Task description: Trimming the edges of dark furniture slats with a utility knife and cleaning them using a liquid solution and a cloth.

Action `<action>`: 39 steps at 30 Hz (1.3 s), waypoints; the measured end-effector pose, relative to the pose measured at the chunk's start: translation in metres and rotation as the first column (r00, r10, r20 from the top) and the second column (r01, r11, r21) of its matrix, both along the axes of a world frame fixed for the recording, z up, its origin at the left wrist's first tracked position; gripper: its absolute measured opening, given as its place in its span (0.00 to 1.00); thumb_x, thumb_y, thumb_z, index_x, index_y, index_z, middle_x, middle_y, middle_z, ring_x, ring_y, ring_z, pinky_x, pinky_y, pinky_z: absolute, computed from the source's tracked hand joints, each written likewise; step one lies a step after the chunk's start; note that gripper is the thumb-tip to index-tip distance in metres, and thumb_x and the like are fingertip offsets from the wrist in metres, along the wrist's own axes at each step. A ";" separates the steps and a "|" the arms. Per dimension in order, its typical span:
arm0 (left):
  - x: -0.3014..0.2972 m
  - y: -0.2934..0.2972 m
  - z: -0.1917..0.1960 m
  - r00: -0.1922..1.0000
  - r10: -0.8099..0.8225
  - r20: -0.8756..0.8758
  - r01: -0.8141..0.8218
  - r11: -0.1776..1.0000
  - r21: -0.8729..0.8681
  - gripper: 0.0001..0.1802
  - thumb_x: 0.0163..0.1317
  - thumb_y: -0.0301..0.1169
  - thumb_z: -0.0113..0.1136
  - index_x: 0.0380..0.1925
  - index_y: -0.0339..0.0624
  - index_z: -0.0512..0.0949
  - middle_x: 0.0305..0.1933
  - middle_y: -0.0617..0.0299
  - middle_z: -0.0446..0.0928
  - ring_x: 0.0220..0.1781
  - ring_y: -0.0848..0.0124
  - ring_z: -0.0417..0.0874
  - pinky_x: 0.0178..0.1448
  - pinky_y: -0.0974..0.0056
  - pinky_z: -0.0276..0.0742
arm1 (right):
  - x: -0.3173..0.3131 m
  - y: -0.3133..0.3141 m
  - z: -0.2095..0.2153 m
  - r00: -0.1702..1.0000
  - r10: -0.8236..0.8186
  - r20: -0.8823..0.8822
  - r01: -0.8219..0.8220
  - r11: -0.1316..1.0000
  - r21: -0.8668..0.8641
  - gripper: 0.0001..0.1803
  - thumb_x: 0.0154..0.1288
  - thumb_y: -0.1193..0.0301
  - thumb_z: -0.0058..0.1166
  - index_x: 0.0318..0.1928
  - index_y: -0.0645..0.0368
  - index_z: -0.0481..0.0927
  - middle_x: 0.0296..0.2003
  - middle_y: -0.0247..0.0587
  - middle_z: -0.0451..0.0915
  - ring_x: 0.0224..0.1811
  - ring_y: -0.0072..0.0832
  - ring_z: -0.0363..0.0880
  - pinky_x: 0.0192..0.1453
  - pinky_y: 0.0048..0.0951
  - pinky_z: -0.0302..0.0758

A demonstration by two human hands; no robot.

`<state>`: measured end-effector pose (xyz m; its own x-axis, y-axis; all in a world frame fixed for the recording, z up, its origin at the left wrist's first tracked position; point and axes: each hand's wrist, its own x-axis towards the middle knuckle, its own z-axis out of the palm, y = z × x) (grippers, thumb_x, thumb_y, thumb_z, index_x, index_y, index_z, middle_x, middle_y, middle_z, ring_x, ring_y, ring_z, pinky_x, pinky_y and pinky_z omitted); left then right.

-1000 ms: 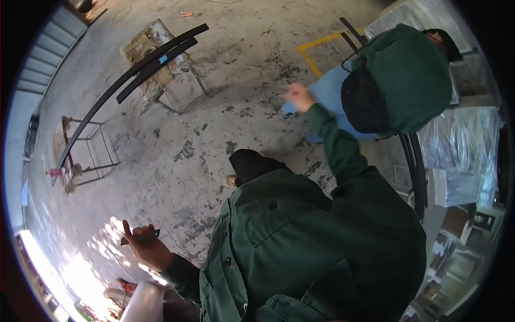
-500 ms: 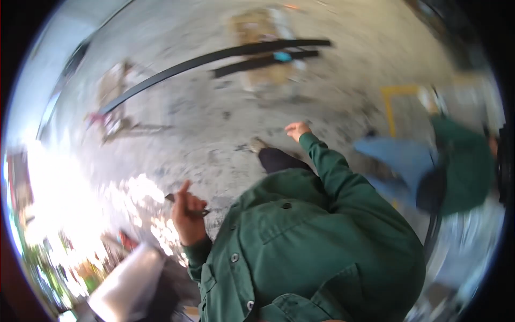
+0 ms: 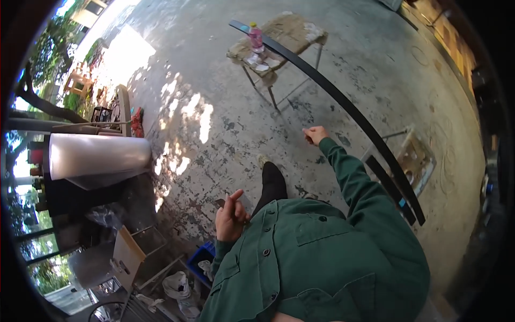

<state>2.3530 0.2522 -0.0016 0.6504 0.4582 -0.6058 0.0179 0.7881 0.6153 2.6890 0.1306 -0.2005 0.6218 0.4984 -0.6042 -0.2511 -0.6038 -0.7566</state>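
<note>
My left hand (image 3: 230, 219) is low in front of my body, its index finger stretched out and the others curled round a thin dark flat piece (image 3: 220, 203). Most of that piece is hidden by the fingers. Farther forward, my right hand (image 3: 315, 135) hangs over the floor with its fingers curled together; whether anything is in them I cannot make out. Beyond it, a long black strip (image 3: 343, 102) runs from the far stool (image 3: 292, 33) to the right-hand stool (image 3: 424, 155). A shorter black strip (image 3: 382, 174) lies beside its near end. Neither hand touches the strips.
A bottle of pink liquid (image 3: 256, 38) stands on the far stool by the long strip. To the left lies a large roll of clear film (image 3: 102, 153). Near my left side are a blue crate (image 3: 199, 257), a wooden board (image 3: 127, 257) and a white bag (image 3: 176, 284).
My view has turned left, so the stools and strips now appear farther right. The co-worker in green has left the picture. My left hand still holds the dark piece.
</note>
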 end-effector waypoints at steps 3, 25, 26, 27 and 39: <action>0.038 0.063 -0.005 0.995 0.040 -0.087 -0.035 0.998 0.060 0.25 0.69 0.44 0.37 0.53 0.34 0.66 0.20 0.68 0.60 0.19 0.76 0.60 0.32 0.67 0.67 | 0.025 0.053 -0.027 0.998 0.014 -0.058 -0.020 0.994 -0.112 0.15 0.62 0.62 0.53 0.27 0.62 0.77 0.20 0.38 0.75 0.17 0.22 0.70 0.20 0.29 0.66; 0.247 0.255 0.028 0.837 0.534 -0.121 -0.531 0.845 0.059 0.23 0.68 0.43 0.41 0.48 0.33 0.71 0.18 0.71 0.57 0.17 0.80 0.57 0.22 0.70 0.60 | 0.394 0.416 -0.008 0.246 0.713 0.657 -0.487 0.677 -0.552 0.30 0.46 0.54 0.57 0.53 0.43 0.73 0.48 0.49 0.68 0.50 0.45 0.70 0.52 0.42 0.69; 0.246 0.248 0.025 0.821 0.556 -0.131 -0.542 0.830 0.131 0.24 0.68 0.44 0.40 0.49 0.33 0.71 0.18 0.71 0.59 0.18 0.80 0.58 0.23 0.70 0.62 | 0.388 0.425 -0.006 0.297 0.706 0.643 -0.524 0.683 -0.508 0.25 0.44 0.57 0.58 0.47 0.46 0.77 0.45 0.50 0.69 0.47 0.45 0.71 0.50 0.41 0.70; 0.246 0.244 0.021 0.779 0.614 -0.126 -0.588 0.785 0.192 0.25 0.68 0.45 0.40 0.48 0.33 0.71 0.18 0.71 0.60 0.18 0.80 0.60 0.24 0.70 0.64 | 0.395 0.429 -0.016 0.250 0.665 0.704 -0.513 0.708 -0.486 0.20 0.42 0.61 0.59 0.41 0.47 0.79 0.40 0.50 0.70 0.44 0.45 0.72 0.48 0.40 0.70; 0.179 0.136 0.002 0.365 0.919 -0.150 -0.747 0.385 0.542 0.16 0.60 0.41 0.57 0.37 0.38 0.79 0.27 0.65 0.78 0.29 0.79 0.74 0.35 0.68 0.69 | 0.106 0.501 0.058 -0.312 0.614 0.725 -0.934 -0.058 -0.353 0.13 0.34 0.67 0.61 0.27 0.54 0.81 0.31 0.49 0.74 0.37 0.45 0.74 0.42 0.38 0.73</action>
